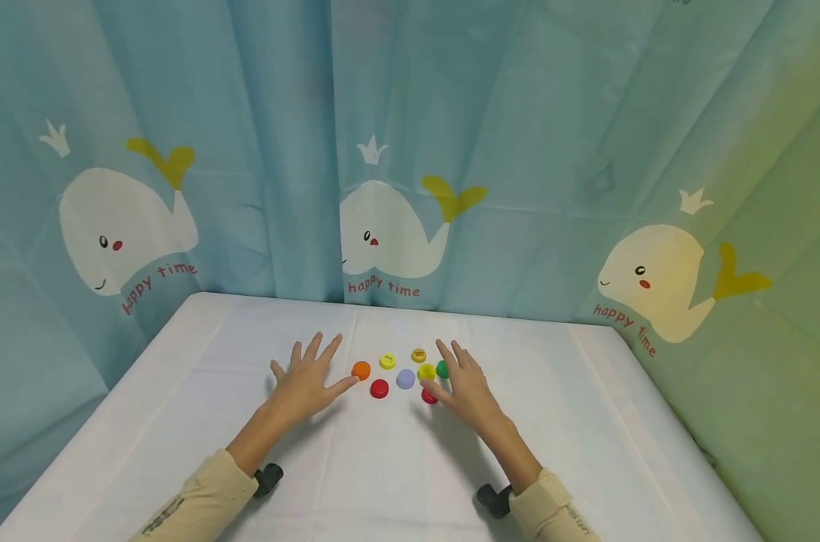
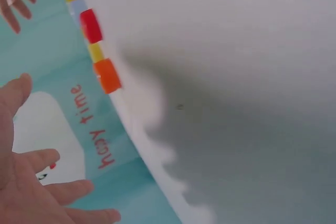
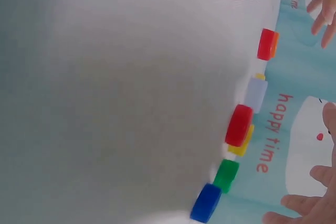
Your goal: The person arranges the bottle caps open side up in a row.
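Note:
Several small round plastic caps lie in a loose cluster on the white-covered table. Left of the cluster, my left hand (image 1: pixel 304 387) hovers with fingers spread, its thumb close to the orange cap (image 1: pixel 361 369). My right hand (image 1: pixel 469 390) hovers at the right side, fingers extended, partly covering a red cap (image 1: pixel 429 397) and a green cap (image 1: pixel 442 369). Between the hands are another red cap (image 1: pixel 379 388), a lavender cap (image 1: pixel 406 379) and yellow caps (image 1: pixel 388 361). A blue cap (image 3: pixel 206 203) shows in the right wrist view; the right hand hides it in the head view. Neither hand holds anything.
A white cloth (image 1: pixel 382 467) covers the table. Behind it hangs a blue-green curtain (image 1: pixel 545 150) with whale prints. Dark wrist-worn cameras (image 1: pixel 269 479) sit below both cuffs. Both hands cast shadows on the cloth.

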The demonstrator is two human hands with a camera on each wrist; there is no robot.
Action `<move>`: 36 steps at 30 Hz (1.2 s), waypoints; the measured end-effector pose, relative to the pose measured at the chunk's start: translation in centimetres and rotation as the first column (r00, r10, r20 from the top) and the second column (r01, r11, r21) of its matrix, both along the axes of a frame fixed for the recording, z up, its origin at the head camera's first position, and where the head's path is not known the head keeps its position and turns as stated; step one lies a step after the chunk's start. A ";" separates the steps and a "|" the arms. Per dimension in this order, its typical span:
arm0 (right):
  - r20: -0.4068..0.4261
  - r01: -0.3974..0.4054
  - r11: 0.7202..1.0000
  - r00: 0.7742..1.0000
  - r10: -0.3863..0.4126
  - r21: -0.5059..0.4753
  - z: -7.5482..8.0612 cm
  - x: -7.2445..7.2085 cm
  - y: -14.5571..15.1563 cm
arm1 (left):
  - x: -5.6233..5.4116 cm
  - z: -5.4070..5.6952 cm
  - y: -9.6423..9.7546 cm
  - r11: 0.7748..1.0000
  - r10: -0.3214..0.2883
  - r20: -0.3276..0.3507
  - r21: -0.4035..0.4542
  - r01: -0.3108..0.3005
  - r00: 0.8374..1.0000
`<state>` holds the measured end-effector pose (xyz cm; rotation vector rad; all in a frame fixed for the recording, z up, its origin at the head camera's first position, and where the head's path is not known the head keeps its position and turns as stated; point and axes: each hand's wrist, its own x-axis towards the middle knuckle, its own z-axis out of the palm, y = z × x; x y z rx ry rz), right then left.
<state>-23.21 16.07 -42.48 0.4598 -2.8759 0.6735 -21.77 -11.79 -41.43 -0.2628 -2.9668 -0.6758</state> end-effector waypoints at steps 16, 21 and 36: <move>0.039 -0.028 0.993 0.999 0.033 -0.115 0.1 -0.2 -2.1 | -0.5 0.4 0.7 0.994 -0.014 0.001 0.104 0.014 1.000; 0.051 -0.032 0.992 0.998 0.038 -0.120 0.4 -0.4 -2.7 | -0.4 0.1 0.7 0.992 -0.035 -0.038 0.118 0.039 0.999; 0.039 -0.071 0.990 0.996 0.076 -0.120 0.9 -1.2 -3.6 | -1.2 -0.2 1.3 0.978 -0.072 -0.039 0.194 0.078 0.997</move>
